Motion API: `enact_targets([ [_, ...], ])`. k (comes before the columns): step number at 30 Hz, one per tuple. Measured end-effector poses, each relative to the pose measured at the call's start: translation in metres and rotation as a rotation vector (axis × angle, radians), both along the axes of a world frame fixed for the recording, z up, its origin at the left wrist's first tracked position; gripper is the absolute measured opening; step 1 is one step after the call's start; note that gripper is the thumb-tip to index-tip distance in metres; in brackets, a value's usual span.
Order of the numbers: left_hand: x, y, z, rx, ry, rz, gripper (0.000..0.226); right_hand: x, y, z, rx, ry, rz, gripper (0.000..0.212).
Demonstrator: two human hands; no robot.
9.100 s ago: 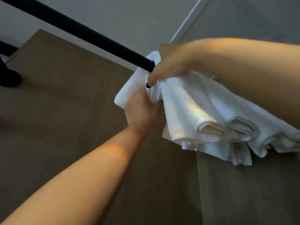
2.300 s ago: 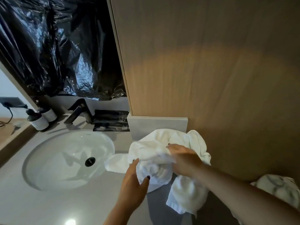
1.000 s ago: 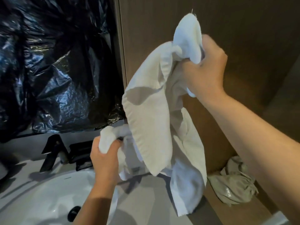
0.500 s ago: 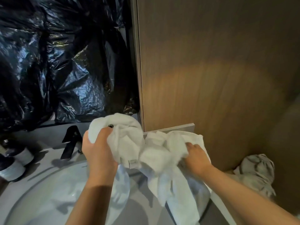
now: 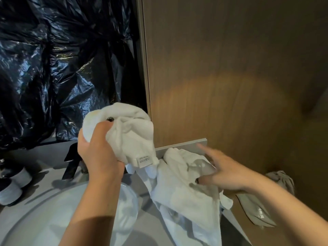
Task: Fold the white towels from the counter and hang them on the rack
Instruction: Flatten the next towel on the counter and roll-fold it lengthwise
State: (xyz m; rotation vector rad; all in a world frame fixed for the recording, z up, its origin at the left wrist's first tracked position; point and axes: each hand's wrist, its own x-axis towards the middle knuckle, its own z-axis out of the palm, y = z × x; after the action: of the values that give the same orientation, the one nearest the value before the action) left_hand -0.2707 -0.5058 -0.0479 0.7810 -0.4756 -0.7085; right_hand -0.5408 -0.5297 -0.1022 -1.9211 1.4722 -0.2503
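My left hand (image 5: 99, 153) is raised over the sink and grips a bunched white towel (image 5: 131, 137) whose sewn label hangs down at its lower edge. The rest of the white towel cloth (image 5: 182, 192) lies crumpled on the grey counter (image 5: 44, 176) and drapes over its right edge. Just above that heap, my right hand (image 5: 223, 171) hovers with fingers spread and nothing in it. No towel rack is in view.
A white round sink (image 5: 44, 215) lies below my left arm, with a black faucet (image 5: 71, 162) behind it and two soap bottles (image 5: 12, 183) at the far left. Black plastic sheeting (image 5: 62, 68) covers the mirror; a wooden wall panel (image 5: 230, 77) stands right. A grey cloth (image 5: 266, 205) lies at lower right.
My right hand has let go of the towel heap and spread its fingers above it. My left hand keeps its hold on the bunched towel, now lifted a little higher.
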Motion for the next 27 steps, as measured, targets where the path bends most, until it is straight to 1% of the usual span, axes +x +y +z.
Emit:
enact_targets([
  [2,-0.006,-0.001,0.009,-0.029,0.010,-0.041,0.012,0.021,0.007,-0.044,0.168,0.159,0.114,0.118],
  [3,-0.009,-0.001,0.016,-0.044,0.016,-0.062,0.017,0.031,0.010,-0.069,0.224,0.245,0.121,0.122],
  [5,-0.011,-0.005,0.029,-0.117,0.023,-0.147,0.024,0.042,0.009,-0.113,0.300,0.318,0.092,0.123],
  [7,-0.011,-0.007,0.040,-0.169,0.025,-0.233,0.024,0.045,0.007,-0.133,0.340,0.319,0.079,0.126],
  [8,-0.009,-0.008,0.044,-0.192,0.036,-0.267,0.025,0.046,0.004,-0.135,0.339,0.272,0.055,0.133],
  [10,-0.005,-0.008,0.051,-0.234,0.069,-0.340,0.032,0.048,0.003,-0.117,0.311,0.072,-0.014,0.148],
  [11,-0.003,-0.008,0.053,-0.240,0.083,-0.371,0.035,0.048,0.002,-0.098,0.233,-0.067,-0.068,0.149],
  [13,-0.004,-0.008,0.055,-0.247,0.126,-0.428,0.041,0.047,0.002,-0.054,-0.028,-0.305,-0.179,0.145],
  [15,-0.014,-0.006,0.053,-0.247,0.148,-0.515,0.040,0.048,0.004,-0.001,-0.257,-0.490,-0.183,0.142],
  [18,-0.042,-0.006,0.044,-0.225,0.099,-0.672,0.027,0.050,-0.002,0.050,-0.464,-0.606,-0.033,0.129],
  [19,-0.050,-0.007,0.040,-0.219,0.064,-0.707,0.024,0.051,-0.007,0.057,-0.523,-0.612,0.006,0.120],
  [20,-0.057,-0.010,0.036,-0.213,0.011,-0.706,0.015,0.049,-0.009,0.061,-0.596,-0.595,0.007,0.108],
  [21,-0.063,-0.014,0.034,-0.208,-0.046,-0.666,0.006,0.045,-0.011,0.065,-0.675,-0.588,-0.016,0.096],
  [23,-0.069,-0.023,0.027,-0.230,-0.169,-0.568,0.042,0.034,-0.010,0.077,-0.874,-0.609,-0.117,0.078],
  [25,-0.077,-0.027,0.013,-0.265,-0.250,-0.469,0.060,0.017,-0.009,0.098,-1.110,-0.646,-0.218,0.060],
  [27,-0.086,-0.026,-0.015,-0.222,-0.372,-0.441,0.076,-0.007,-0.006,0.128,-1.320,-0.553,-0.309,0.052],
])
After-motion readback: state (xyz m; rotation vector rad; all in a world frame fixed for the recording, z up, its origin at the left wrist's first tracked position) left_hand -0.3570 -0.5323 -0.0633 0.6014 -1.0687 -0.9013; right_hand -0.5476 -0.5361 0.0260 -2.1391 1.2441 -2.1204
